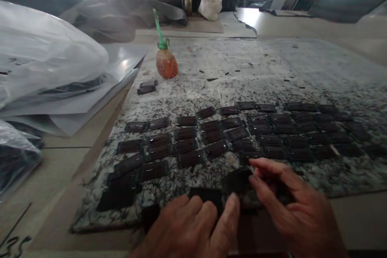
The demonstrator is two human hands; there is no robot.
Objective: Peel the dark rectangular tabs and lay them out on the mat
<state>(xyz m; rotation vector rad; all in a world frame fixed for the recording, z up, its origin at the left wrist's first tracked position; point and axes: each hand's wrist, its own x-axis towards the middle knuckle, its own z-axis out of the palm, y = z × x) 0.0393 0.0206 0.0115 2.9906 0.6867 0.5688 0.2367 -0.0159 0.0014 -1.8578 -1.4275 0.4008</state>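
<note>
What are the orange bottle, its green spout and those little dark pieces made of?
The bottle is probably plastic, cloudy above and mottled orange below, though glass is possible. Its green spout looks like plastic too, being evenly coloured. The dark pieces could be leather or imitation leather: thin and flat, with shiny streaks, but I can't be sure.

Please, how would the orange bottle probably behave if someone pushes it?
The bottle may tip under a high push, since its long green spout rises well above the body. Once over, it could roll, because the body looks rounded. It is perhaps not very slippery, as its surface looks mottled and maybe rough.
</note>
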